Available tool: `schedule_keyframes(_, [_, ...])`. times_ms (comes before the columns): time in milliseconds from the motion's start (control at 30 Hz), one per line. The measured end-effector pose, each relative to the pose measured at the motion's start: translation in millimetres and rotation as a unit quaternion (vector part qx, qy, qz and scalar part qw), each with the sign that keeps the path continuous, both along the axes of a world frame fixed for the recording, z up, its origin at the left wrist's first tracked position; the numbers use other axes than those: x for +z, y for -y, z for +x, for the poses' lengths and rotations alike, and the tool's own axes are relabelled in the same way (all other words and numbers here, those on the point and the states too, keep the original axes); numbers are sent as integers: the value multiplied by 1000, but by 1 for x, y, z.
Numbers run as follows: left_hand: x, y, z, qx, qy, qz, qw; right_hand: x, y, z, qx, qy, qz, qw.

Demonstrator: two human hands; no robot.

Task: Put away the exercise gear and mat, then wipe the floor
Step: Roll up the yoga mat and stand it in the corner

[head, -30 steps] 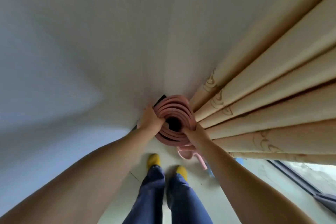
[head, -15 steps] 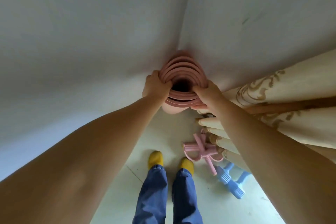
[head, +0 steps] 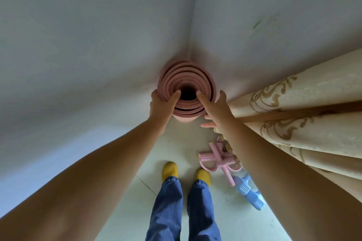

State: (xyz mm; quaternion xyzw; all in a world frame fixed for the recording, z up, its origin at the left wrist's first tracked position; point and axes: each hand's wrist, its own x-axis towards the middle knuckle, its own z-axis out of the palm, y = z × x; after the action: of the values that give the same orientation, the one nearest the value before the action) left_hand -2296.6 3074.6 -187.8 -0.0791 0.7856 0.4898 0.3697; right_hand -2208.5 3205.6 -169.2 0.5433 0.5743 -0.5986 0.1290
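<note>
A rolled pink exercise mat (head: 188, 76) stands upright on its end in the corner where two white walls meet. I look down into its dark hollow core. My left hand (head: 162, 105) grips the mat's near left rim, thumb on the top coils and fingers round the outside. My right hand (head: 217, 107) touches the near right rim with its thumb on the coils, its other fingers spread straight beside the roll. A pink pull-rope exerciser (head: 217, 159) and a blue one (head: 248, 191) lie on the floor at the right.
A beige patterned curtain (head: 303, 113) hangs close on the right, brushing my right arm. My feet in yellow slippers (head: 170, 169) stand on the pale tiled floor (head: 125, 211) just before the corner. White walls (head: 98, 45) close off the left and back.
The mat has gone further back into the corner, away from the curtain. My right hand's fingers have loosened from the rim and spread out. My left hand keeps its grip.
</note>
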Motion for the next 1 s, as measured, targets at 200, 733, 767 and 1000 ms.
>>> schedule_keyframes(200, [19, 6, -1, -11, -15, -26, 1000, 17, -2, 7, 29, -1, 71, 997])
schedule_keyframes(733, [158, 26, 11, -220, -256, -101, 936, 154, 5, 24, 301, -38, 395, 867])
schedule_keyframes(767, [168, 28, 10, -244, -284, -109, 921, 160, 6, 27, 328, -41, 423, 843])
schedule_keyframes(1000, [215, 61, 32, -311, -443, -222, 811, 193, 24, 43, 447, -47, 544, 709])
